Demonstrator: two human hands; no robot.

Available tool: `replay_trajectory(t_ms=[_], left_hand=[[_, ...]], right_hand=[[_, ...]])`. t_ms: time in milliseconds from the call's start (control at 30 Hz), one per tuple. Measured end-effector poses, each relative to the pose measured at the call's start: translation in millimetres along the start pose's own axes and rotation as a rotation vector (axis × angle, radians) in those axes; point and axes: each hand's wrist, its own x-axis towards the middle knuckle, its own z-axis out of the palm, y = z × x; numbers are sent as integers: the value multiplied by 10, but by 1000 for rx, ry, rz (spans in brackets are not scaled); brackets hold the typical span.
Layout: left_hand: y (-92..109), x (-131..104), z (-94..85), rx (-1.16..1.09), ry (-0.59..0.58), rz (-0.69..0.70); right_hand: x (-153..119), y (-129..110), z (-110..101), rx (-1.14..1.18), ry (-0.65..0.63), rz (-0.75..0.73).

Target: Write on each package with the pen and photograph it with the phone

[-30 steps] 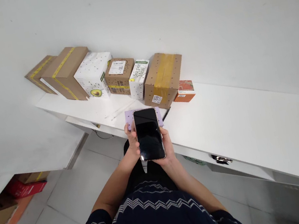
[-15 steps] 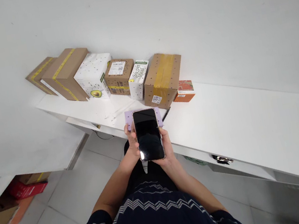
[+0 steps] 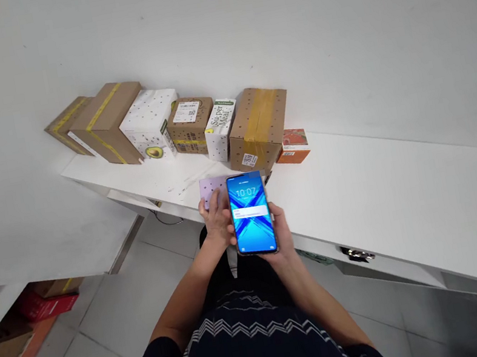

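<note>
A phone (image 3: pixel 253 228) with its screen lit blue and a clock reading 10:07 sits in my right hand (image 3: pixel 282 235). The thumb lies along its right edge and fingertips curl round its left edge. Just left of it, my left hand (image 3: pixel 216 224) rests its spread fingers on the near part of a lilac spotted box (image 3: pixel 207 186) at the table's front edge. The phone hides the right part of that box and perhaps some left fingertips.
Along the wall on the white table (image 3: pixel 389 195) stand taped brown cartons (image 3: pixel 109 124), a white avocado box (image 3: pixel 148 123), a "Super Meal" box (image 3: pixel 220 138), a large spotted carton (image 3: pixel 259 122) and an orange box (image 3: pixel 294 153). A dark metallic object (image 3: pixel 357 254) sits at the front edge.
The phone's screen has gone from black to lit. My right hand has shifted a little to the right with the phone, so more of my left hand shows.
</note>
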Motion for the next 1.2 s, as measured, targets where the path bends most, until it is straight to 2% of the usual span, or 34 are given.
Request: replay_trajectory(t_ms=[100,167,233,300,367,467,533,633,767,833,867,933,1000,1033,1100,1200], left_hand=[[112,43,-100,124,11,93],[169,76,-132,175,25,114],[195,96,-143,187,37,123],[196,103,-139,174,40,121],[187,101,-132,143,33,104],[179,94,-124,114,25,91],[179,90,-123,119,28,97],[181,86,-125,134,42,107],[177,84,-127,109,46,103],[173,86,-129,105,29,100],[173,88,-130,112,23,102],[172,92,-138,134,26,117],[168,95,-157,149,49,149],[162,95,-173,149,64,169],[135,95,-222,128,90,197],[61,104,-338,33,134,198]], right_hand=[[-228,-232,-181,-251,209,-212],[-385,-399,-390,-555,460,-381],[-520,-544,-638,-991,760,-500],[-619,-644,-881,-1445,985,-515],[-678,-687,-1083,-1782,1138,-451],[-703,-663,-1274,-2034,1305,-358],[-690,-623,-1337,-2117,1341,-335],[-650,-585,-1384,-2160,1339,-300],[-604,-608,-1369,-2103,1336,-278],[-569,-641,-1272,-2072,1252,-336],[-536,-660,-1192,-2047,1151,-386],[-421,-699,-982,-1938,834,-480],[-226,-743,-758,-1740,494,-501],[-102,-765,-661,-1645,366,-492],[165,-800,-519,-1505,187,-480],[490,-791,-412,-1477,36,-490]])
